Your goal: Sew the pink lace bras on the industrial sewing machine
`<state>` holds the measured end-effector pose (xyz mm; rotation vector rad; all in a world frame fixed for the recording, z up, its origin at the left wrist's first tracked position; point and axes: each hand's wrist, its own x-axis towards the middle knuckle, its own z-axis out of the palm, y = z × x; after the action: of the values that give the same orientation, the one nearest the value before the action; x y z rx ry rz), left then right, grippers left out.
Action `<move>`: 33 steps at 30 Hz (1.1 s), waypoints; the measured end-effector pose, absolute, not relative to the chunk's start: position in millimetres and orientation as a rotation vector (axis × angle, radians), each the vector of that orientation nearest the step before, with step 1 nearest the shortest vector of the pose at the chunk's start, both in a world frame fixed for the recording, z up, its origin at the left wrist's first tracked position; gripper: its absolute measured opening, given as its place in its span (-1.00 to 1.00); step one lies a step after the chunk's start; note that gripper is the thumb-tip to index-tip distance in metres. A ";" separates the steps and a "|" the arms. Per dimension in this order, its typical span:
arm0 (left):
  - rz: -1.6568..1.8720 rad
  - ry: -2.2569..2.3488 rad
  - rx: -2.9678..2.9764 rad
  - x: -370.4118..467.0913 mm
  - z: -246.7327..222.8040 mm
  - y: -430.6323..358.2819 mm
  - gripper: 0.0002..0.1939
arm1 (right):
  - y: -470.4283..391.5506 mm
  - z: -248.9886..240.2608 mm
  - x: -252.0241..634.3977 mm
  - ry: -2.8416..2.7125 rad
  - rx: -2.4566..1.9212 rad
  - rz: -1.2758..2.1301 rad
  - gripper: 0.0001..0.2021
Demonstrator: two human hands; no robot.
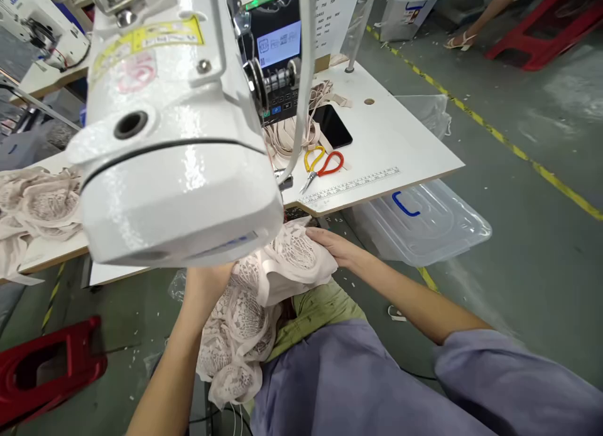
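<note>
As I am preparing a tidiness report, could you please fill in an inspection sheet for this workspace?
Surface: white tabletop, with ruler markings along its front edge.
Job's things: lace garment between the hands, more lace pieces below it, sewing machine in front.
Clutter: scissors, phone and beige straps on the tabletop.
Hands: right hand touches the garment's edge, grip unclear; left hand is at the other side, fingers hidden by the machine.
Cables: thin black cable at floor level.
Surroundings: lidded clear bin, red stools, yellow floor line, another person's foot.
</note>
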<state>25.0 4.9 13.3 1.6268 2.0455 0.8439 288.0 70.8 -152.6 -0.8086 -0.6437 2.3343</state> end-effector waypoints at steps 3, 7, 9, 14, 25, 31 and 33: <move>0.599 2.060 1.675 20.3 9.7 0.9 -0.76 | 73.4 -134.2 299.7 -0.689 -0.898 2.247 -0.59; 0.551 2.218 1.707 15.7 8.9 -16.0 -0.73 | 76.5 -100.7 315.9 -0.727 -0.905 2.150 -0.59; 0.731 2.303 1.793 23.0 14.1 -34.1 -0.78 | 75.2 -83.9 322.5 -0.752 -0.884 2.085 -0.62; 1.168 1.799 2.323 74.0 31.9 -87.5 -0.56 | 49.6 -38.1 314.2 -1.431 -0.685 1.982 -0.71; 0.598 1.671 1.527 70.0 11.3 -71.1 -0.70 | 14.0 -3.1 270.9 -2.341 -0.583 1.292 -0.76; 0.931 2.021 1.446 54.9 9.5 -42.8 -0.74 | 43.0 -12.2 252.8 -2.183 -0.876 1.347 -0.54; 0.895 2.094 1.386 53.1 6.3 -32.3 -0.63 | 52.8 -13.9 247.6 -2.138 -0.931 1.434 -0.51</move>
<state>53.1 -32.3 6.3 1.3855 2.0943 0.8949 247.6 52.8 -13.9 -0.9315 -2.1378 1.4340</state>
